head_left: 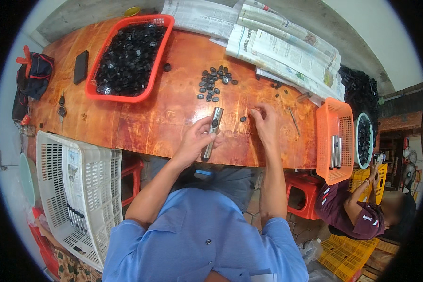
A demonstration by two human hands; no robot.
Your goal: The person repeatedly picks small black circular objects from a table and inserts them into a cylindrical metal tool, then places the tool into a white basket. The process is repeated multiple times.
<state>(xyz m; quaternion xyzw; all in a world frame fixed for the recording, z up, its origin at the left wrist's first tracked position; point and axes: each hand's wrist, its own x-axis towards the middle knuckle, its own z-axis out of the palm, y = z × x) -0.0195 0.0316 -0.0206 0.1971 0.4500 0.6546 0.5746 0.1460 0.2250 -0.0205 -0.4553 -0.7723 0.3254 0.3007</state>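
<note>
My left hand [196,138] grips a shiny metal tube [212,136] with a dark lower end, tilted over the near edge of the table. A black oval piece [215,123] sits on the tube's side. To the right, my right hand [266,121] has thumb and fingers drawn together just above the wood; whether something small is between them cannot be made out. Another black oval piece [243,119] lies beside those fingertips. Farther up the table is a loose group of similar black oval pieces [211,84].
A red basket [88,84] heaped with black parts stands left on the wooden table [144,123]. Newspapers [285,53] cover the back. A thin metal rod [294,121] lies right, near an orange basket [324,141] of tubes. A white crate [102,169] is lower left; another person [356,215] sits right.
</note>
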